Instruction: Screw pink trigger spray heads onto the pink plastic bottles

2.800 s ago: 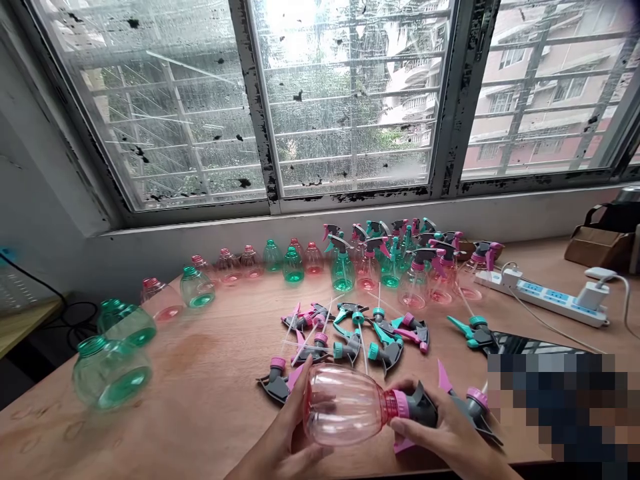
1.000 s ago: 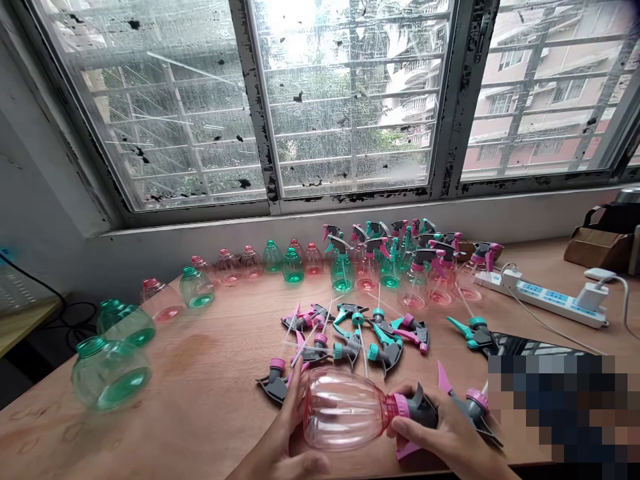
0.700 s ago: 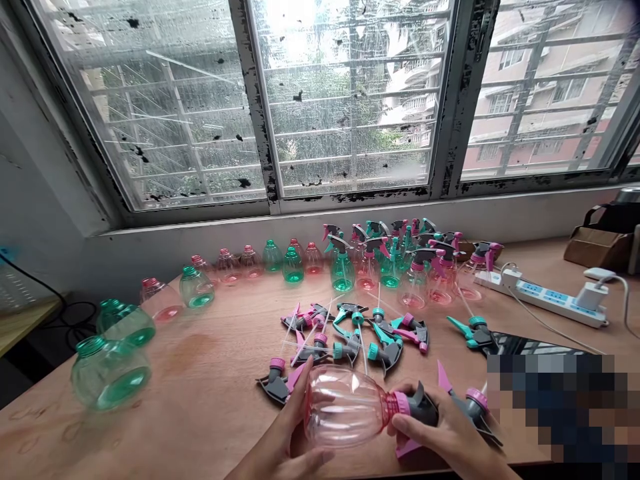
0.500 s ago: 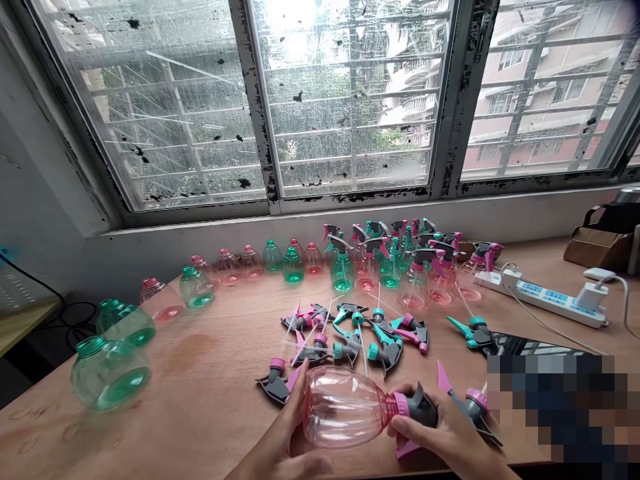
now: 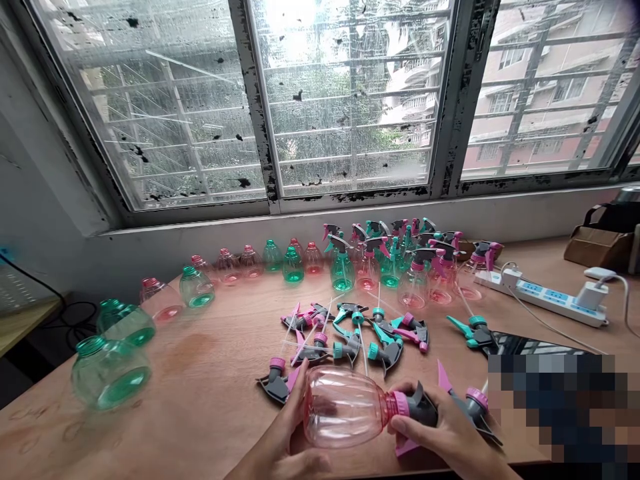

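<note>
A clear pink bottle (image 5: 343,408) lies sideways between my hands near the table's front edge. My left hand (image 5: 287,433) holds its base end, fingers behind and thumb below. At the neck, my right hand (image 5: 440,427) grips the pink collar of a grey and pink spray head (image 5: 420,405), which sits on the bottle's mouth. Loose spray heads (image 5: 350,350) in pink, green and grey lie just beyond the bottle. Another pink and grey spray head (image 5: 475,403) is right beside my right hand.
Open green and pink bottles (image 5: 113,380) curve along the left and back edges. Bottles with spray heads (image 5: 367,270) stand at the back centre. On the right are a white power strip (image 5: 550,297), cables, a brown box (image 5: 597,247) and a dark glossy panel (image 5: 530,345).
</note>
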A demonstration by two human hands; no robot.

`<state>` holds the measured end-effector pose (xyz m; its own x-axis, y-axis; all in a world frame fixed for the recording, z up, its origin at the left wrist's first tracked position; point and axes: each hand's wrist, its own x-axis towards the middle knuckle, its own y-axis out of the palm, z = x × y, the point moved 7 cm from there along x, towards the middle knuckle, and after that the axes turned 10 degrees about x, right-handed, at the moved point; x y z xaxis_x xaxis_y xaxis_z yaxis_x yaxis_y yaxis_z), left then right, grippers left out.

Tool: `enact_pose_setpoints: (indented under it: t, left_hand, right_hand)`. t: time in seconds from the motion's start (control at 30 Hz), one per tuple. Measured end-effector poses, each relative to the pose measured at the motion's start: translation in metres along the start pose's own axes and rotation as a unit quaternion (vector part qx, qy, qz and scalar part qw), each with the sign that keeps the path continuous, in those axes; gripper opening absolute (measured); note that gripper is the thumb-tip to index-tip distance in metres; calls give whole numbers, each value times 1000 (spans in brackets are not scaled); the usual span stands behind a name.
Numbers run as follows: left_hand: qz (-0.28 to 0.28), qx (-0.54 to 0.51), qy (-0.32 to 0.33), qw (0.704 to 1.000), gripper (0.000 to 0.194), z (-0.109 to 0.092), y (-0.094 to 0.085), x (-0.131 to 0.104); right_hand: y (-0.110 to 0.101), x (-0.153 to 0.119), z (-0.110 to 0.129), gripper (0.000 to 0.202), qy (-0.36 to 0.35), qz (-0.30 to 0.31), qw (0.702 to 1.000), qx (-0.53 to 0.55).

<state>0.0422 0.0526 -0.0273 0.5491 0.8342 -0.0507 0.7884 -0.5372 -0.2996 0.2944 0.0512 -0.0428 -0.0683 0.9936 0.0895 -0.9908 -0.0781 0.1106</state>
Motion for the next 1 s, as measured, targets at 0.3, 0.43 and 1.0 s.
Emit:
enact_pose_setpoints:
  t: [0.3,0.43,1.0]
  left_hand:
    - [-4,26,29,999,98,-9,2,2]
    - [3,7,21,1000,106,-3,3,3]
    - [6,-13,-3,1000,120,1,2,4]
  right_hand:
    - [-1,1,-1,34,5,-4,1000,0]
    - [-2,1,-2,32,0,-10,1000,-11]
    - [2,0,3,34,15,2,1000,10]
